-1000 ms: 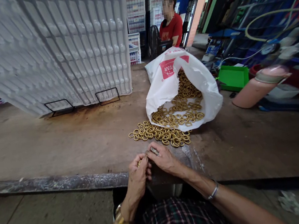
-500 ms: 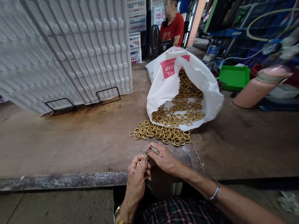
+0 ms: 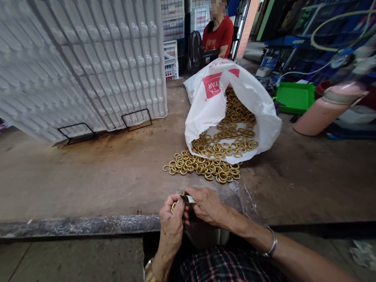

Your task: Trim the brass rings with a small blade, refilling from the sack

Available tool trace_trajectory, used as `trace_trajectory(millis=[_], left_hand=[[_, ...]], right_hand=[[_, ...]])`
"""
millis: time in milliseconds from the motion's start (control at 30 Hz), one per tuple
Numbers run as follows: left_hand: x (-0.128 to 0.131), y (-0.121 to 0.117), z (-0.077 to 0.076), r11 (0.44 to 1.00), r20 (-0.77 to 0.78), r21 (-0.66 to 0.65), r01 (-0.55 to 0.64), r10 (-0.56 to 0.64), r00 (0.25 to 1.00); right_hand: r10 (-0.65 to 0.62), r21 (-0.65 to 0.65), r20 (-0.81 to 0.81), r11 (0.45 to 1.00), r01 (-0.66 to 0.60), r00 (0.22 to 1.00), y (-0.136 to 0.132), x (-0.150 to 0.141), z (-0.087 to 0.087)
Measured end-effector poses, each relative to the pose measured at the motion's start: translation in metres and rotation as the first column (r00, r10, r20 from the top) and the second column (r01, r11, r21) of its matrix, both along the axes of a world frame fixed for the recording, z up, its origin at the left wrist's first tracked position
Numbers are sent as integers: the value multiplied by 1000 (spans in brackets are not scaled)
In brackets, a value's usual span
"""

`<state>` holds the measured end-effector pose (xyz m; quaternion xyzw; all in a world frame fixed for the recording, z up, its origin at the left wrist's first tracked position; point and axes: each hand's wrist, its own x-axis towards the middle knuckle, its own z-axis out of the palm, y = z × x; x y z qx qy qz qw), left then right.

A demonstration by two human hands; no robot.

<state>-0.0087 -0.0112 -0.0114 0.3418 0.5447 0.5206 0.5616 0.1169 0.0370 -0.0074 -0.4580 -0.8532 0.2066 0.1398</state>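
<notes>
My left hand (image 3: 171, 222) is closed around a few brass-coloured rings (image 3: 173, 206), some of them hidden by the fingers. Close against it, my right hand (image 3: 211, 207) grips a small pale tool (image 3: 191, 199) with a dark end; its exact kind is not clear. The tool's dark end meets the left fingertips, beside a ring held between the hands. Just beyond them, a heap of loose rings (image 3: 208, 168) spills from the mouth of a white plastic sack (image 3: 200, 111) lying on its side, with more rings inside.
The brown worktable (image 3: 76, 188) ends at a worn front edge. White ribbed panels (image 3: 110, 54) stand upright on it at the left, by black wire stands (image 3: 136, 120). At right are a green tray (image 3: 295, 98) and a pink cylinder (image 3: 324, 111). A person in red (image 3: 219, 35) sits behind.
My right hand has dropped slightly and turned, bringing the small tool's dark end to the left fingertips. My left hand stays nearly in place. The seated person's head has shifted.
</notes>
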Motion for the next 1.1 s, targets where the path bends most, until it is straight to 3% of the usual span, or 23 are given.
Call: trace_trajectory(millis=[200,333,500,633,833,1100], left_hand=[[1,-12,18,998,8,54,33,-34,999],[0,-16,29,997,257,36,61,-68,964],[-8,-7,15,997,468,-63,-52,75,881],[-13,-5,8,989,482,-129,-72,126,867],[-18,-3,10,984,491,-164,-72,145,859],[-13,2,6,962,563,-246,-119,242,790]], right_hand=[[-58,-15,147,998,60,987,12,7,0],[-170,47,97,985,167,981,22,19,-6],[-171,42,10,985,170,985,22,18,-10],[-139,55,29,989,137,990,16,7,-11],[-129,53,129,991,123,983,12,-4,-8],[-120,-8,0,993,120,993,17,2,-11]])
